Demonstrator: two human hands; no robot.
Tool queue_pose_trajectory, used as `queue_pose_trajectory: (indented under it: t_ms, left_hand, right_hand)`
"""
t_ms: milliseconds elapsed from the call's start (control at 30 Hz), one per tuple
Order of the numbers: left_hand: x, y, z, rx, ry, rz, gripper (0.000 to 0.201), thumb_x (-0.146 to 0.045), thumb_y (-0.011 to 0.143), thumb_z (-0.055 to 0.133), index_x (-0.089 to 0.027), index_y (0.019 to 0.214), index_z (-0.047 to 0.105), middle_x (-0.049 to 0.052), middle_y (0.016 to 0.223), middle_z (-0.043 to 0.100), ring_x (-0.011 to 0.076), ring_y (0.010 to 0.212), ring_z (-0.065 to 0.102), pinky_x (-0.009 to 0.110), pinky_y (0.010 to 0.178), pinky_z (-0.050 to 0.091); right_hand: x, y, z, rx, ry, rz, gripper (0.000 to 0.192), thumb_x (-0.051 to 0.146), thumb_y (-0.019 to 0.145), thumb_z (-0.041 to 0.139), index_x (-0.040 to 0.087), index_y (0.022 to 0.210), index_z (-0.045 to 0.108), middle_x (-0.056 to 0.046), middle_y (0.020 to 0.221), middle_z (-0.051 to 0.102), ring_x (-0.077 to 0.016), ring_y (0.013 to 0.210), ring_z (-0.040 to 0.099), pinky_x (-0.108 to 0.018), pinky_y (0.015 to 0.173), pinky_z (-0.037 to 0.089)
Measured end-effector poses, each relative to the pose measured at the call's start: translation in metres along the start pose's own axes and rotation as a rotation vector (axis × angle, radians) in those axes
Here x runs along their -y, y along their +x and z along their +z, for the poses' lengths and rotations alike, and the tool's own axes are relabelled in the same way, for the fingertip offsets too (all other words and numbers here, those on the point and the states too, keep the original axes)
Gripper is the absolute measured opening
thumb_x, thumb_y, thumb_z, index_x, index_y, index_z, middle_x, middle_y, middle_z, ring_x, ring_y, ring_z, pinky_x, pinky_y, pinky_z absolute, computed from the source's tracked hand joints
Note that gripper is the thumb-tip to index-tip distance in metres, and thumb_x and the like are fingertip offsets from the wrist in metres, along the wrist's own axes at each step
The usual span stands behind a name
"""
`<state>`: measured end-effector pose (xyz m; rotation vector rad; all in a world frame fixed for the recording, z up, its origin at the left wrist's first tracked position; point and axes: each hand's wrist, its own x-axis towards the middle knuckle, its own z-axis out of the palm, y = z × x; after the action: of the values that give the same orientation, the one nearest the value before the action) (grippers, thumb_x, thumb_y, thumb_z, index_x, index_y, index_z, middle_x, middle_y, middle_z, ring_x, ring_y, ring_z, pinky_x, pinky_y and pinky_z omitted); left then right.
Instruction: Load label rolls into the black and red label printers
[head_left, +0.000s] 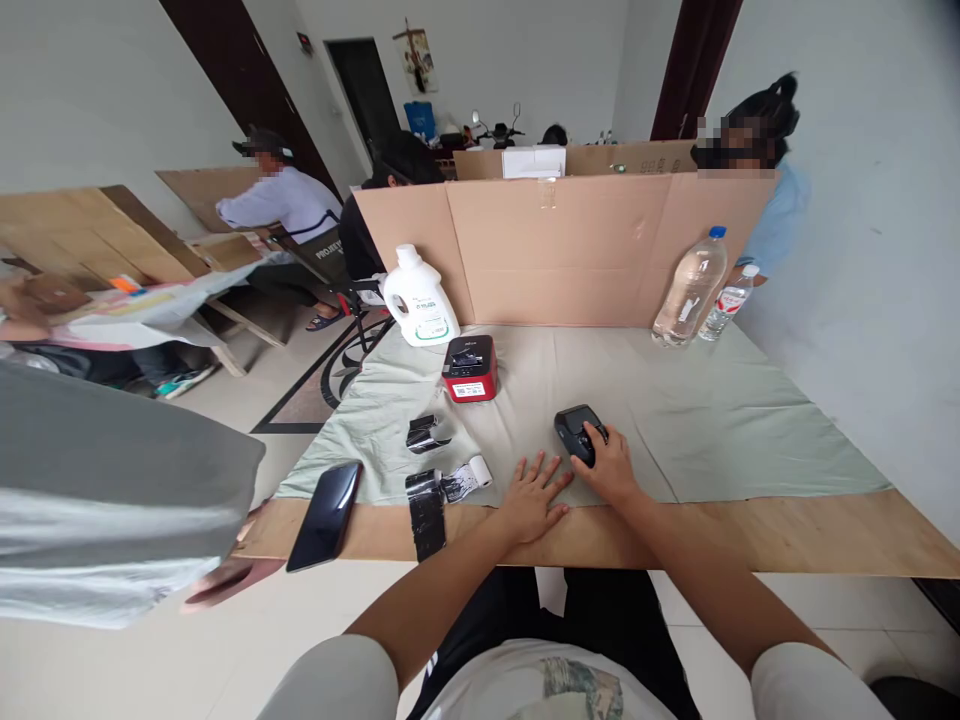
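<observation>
a: quick, where was the black device [571, 425]?

b: on the cloth [697, 420] over the counter [750, 530], partly under the right hand [613, 470]. it lay ahead of that wrist and a bit to its left.

a: right fingers?

b: index reached onto the top face, thumb sat by the near side, the others bent over toward the right side. touching, yes. i couldn't tell if they were clamped on it or only resting.

a: and the left hand [529, 500]?

b: flat, palm down, fingers spread apart, nothing held. it lay over the cloth's near edge. from its fingertips the device was ahead and to the right, near but with a gap.

a: so which hand was nearer?

b: the right, no contest, it was in contact.

a: long axis?

b: seemed to run away from the person, slanted a little. fingers hid one side, so not sure.

a: neighbours?

b: red-and-black box [470, 372] farther off, ahead and left. white roll [480, 472] just left of the left hand, dark strips [427, 512] beyond that, phone [325, 515] well apart. none of those touched the device.
</observation>
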<state>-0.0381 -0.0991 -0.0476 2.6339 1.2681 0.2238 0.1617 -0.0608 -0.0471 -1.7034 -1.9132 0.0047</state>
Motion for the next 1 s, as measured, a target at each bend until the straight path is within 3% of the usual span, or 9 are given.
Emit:
queue_pose_trajectory:
  t_ms: [133,200,300,433,567,767,1000]
  left_hand:
    - [0.003,-0.004,-0.002,-0.12,-0.152,-0.083,0.049,-0.04,0.092,0.041,-0.02,0.137,0.043,0.006,0.145,0.042,0.0237,0.137,0.03,0.046,0.114,0.02]
    - [0.005,0.001,-0.007,-0.211,-0.259,-0.195,0.038,-0.028,0.093,0.039,-0.017,0.126,0.054,0.008,0.13,0.057,0.0207,0.127,0.044,0.04,0.11,0.031]
    - [0.008,0.02,-0.017,-0.293,-0.413,-0.39,0.031,-0.018,0.089,0.044,-0.015,0.113,0.063,0.009,0.113,0.065,0.02,0.111,0.056,0.036,0.101,0.041]
    - [0.009,0.056,-0.027,-0.206,-0.743,-0.638,0.032,-0.015,0.087,0.047,-0.015,0.115,0.063,0.008,0.105,0.069,0.0159,0.086,0.065,0.029,0.083,0.051]
    - [0.009,0.08,-0.024,-0.126,-0.919,-0.742,0.038,-0.013,0.086,0.044,-0.015,0.12,0.061,0.007,0.095,0.071,0.0137,0.072,0.064,0.026,0.07,0.052]
    - [0.006,0.082,-0.017,-0.184,-0.896,-0.736,0.039,-0.016,0.084,0.049,-0.017,0.121,0.061,0.007,0.096,0.071,0.0169,0.087,0.064,0.025,0.076,0.051]
    - [0.012,0.086,-0.031,-0.074,-1.03,-0.877,0.031,-0.018,0.087,0.049,-0.014,0.115,0.061,0.006,0.088,0.068,0.0105,0.067,0.062,0.018,0.057,0.049]
  right_hand:
    - [0.03,-0.023,0.005,-0.03,0.025,0.029,0.066,0.054,0.079,0.054,0.019,0.134,0.047,-0.019,0.127,0.04,-0.0371,0.112,0.042,-0.055,0.094,0.036]
    - [0.035,-0.029,0.003,-0.016,0.038,0.066,0.067,0.055,0.079,0.054,0.017,0.134,0.047,-0.021,0.128,0.04,-0.0382,0.114,0.041,-0.055,0.094,0.036]
    - [0.037,-0.034,-0.001,0.02,0.044,0.073,0.064,0.052,0.079,0.056,0.015,0.131,0.049,-0.023,0.133,0.037,-0.0384,0.117,0.04,-0.054,0.095,0.036]
    - [0.033,-0.036,-0.006,0.029,0.053,0.023,0.055,0.045,0.082,0.054,0.014,0.127,0.051,-0.022,0.142,0.031,-0.0374,0.119,0.04,-0.054,0.096,0.037]
    - [0.03,-0.037,-0.008,0.044,0.075,0.005,0.051,0.042,0.083,0.052,0.015,0.126,0.052,-0.021,0.141,0.035,-0.0356,0.115,0.043,-0.053,0.095,0.038]
    - [0.032,-0.039,-0.008,0.003,0.128,0.035,0.049,0.044,0.084,0.05,0.018,0.125,0.055,-0.019,0.138,0.039,-0.035,0.115,0.044,-0.055,0.095,0.038]
    - [0.022,-0.011,-0.002,-0.017,0.265,0.136,0.03,0.039,0.087,0.044,0.018,0.092,0.064,-0.017,0.12,0.052,-0.0282,0.121,0.044,-0.045,0.098,0.04]
